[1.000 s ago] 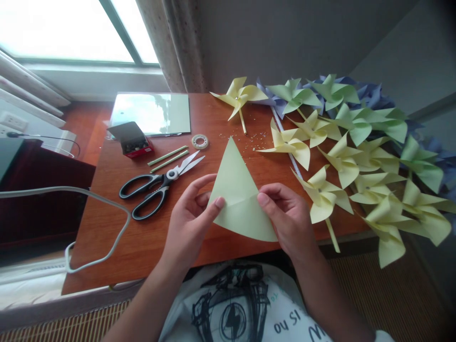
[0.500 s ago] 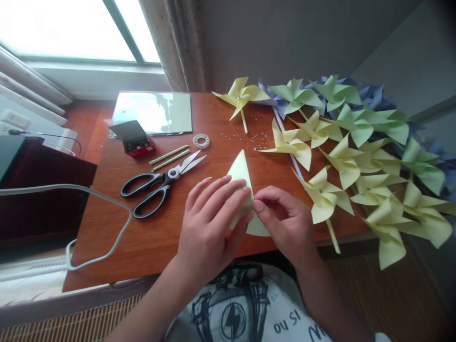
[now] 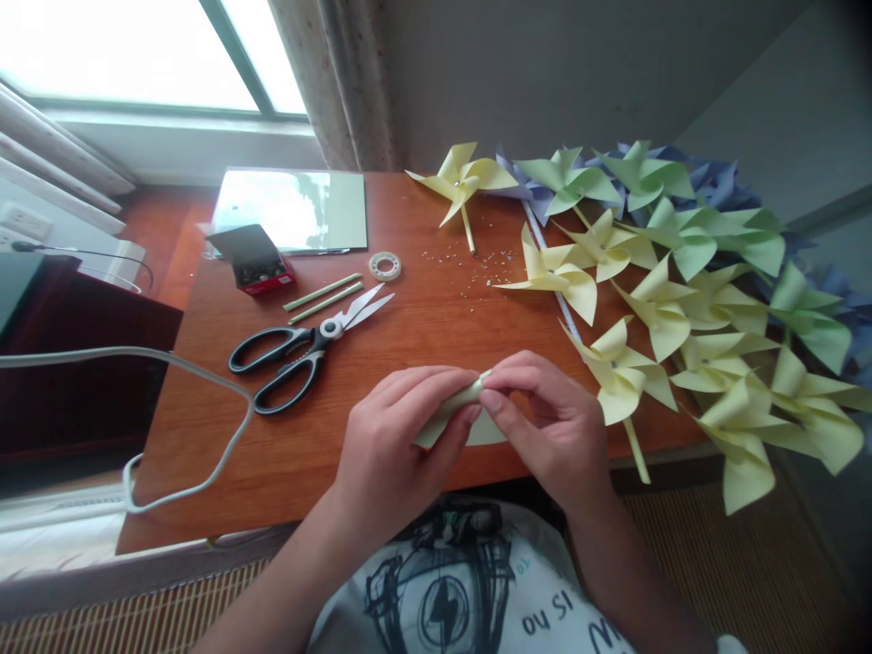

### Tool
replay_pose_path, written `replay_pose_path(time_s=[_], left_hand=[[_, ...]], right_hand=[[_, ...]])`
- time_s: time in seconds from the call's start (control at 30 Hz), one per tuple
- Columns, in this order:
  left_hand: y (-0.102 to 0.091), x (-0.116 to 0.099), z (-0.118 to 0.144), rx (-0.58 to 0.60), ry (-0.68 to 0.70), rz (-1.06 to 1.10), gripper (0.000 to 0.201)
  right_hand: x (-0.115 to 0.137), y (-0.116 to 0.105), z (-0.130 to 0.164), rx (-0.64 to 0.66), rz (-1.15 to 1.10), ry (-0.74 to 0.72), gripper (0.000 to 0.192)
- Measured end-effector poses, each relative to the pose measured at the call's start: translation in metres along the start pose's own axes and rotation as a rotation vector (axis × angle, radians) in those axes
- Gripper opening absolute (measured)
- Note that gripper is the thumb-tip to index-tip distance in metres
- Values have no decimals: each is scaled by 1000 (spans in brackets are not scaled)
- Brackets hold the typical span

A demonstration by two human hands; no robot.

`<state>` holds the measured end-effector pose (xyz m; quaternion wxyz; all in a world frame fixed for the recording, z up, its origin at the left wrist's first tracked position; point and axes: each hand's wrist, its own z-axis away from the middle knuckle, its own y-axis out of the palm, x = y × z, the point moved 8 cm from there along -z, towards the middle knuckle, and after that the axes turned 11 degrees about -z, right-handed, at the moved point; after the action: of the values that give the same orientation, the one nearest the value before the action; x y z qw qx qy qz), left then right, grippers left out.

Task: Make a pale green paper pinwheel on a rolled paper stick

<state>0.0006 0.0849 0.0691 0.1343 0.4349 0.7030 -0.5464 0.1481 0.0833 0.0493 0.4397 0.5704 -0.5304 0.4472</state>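
Note:
Both my hands meet over the near edge of a brown wooden table [image 3: 204, 454]. Between them is a pale yellow folded paper [image 3: 485, 431], mostly hidden under my fingers. My left hand [image 3: 399, 445] lies over its left part, fingers curled on the fold. My right hand [image 3: 545, 422] pinches the paper's upper right corner with thumb and forefinger. Black-handled scissors [image 3: 300, 350] lie open to the left of my hands.
A heap of yellow, green and blue paper pinwheels [image 3: 681, 272] covers the table's right side. Two green sticks [image 3: 323, 295], a tape roll [image 3: 384, 266], a red box of pins [image 3: 255, 263] and a shiny sheet [image 3: 292, 209] lie at the back left. A white cable [image 3: 204, 381] loops at the left edge.
The upright paper triangle has been folded down toward me and is now almost flat under my hands. Both hands closed in over it.

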Motion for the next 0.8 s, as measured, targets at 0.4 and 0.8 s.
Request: replay_pose_path(time_s=[0.4,0.8], left_hand=[[6,4,-1,88,-66,140,11],[10,24,-2,149,-256,212,6]], right_hand=[[9,-1,-5,33,119,22,13],[-4,-2,-3,76,111,98,7]])
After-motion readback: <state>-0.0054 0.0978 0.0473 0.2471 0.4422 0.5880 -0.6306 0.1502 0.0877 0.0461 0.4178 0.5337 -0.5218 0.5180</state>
